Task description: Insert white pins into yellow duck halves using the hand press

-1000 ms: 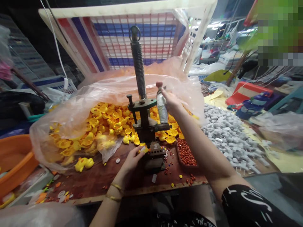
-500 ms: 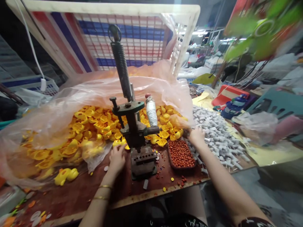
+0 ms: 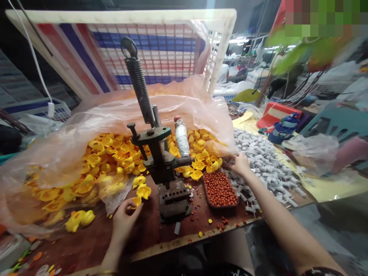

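Observation:
My left hand (image 3: 124,218) is closed on a yellow plastic shell (image 3: 137,201) left of the hand press, thumb and fingers pinching its edge. Just beyond the fingertips lie another hollow yellow shell (image 3: 143,191) and a rounded yellow piece (image 3: 139,181). The black hand press (image 3: 175,199) stands on the table, its tape-wrapped lever (image 3: 182,138) upright. On the right, my right hand (image 3: 241,165) has its fingers drawn together at the edge of a heap of grey plastic parts (image 3: 258,161), beside the clear bag's edge; what they hold is hidden.
A tray of small reddish-brown beads (image 3: 220,188) sits right of the press. A translucent bag (image 3: 172,103) covers a large heap of yellow shells (image 3: 106,157). Behind stands a white plastic crate (image 3: 129,17). A blurred green fan (image 3: 313,50) is at upper right.
My left hand has come back toward me and left from beside the press, now with a yellow shell in its fingers. My right hand has barely moved.

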### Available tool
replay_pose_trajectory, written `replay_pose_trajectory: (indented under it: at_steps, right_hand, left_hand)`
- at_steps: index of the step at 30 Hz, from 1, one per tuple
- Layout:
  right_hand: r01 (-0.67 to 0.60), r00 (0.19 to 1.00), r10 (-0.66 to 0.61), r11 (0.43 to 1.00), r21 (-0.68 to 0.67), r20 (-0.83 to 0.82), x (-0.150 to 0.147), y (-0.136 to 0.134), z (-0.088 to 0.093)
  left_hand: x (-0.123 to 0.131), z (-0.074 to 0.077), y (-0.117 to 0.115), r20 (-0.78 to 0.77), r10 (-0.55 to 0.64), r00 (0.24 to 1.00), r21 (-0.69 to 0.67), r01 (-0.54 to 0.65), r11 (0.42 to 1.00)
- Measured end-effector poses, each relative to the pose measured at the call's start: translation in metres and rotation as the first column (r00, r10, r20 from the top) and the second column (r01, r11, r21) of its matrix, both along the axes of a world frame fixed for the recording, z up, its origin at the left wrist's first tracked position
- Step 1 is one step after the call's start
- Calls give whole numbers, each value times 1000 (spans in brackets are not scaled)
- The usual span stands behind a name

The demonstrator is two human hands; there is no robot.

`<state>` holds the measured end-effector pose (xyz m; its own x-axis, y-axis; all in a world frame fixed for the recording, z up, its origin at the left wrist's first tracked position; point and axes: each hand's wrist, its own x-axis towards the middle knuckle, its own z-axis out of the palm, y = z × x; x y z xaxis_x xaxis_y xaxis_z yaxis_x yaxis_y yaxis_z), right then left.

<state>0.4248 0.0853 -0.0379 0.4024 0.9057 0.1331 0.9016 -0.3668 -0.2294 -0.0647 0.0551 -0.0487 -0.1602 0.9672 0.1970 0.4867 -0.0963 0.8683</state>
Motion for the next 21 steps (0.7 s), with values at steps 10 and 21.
replay_pose_trajectory:
  at_steps: [10,21]
  right_hand:
    - [54,611,325,893,447,-722,-12,-30,4]
    - [-358,726,480,875,327,-492,-56,-35,6]
  left_hand:
    - [41,41,-51,720,62,691,-240,164,957]
    - [63,35,-58,602,-61,796,-181,211,961]
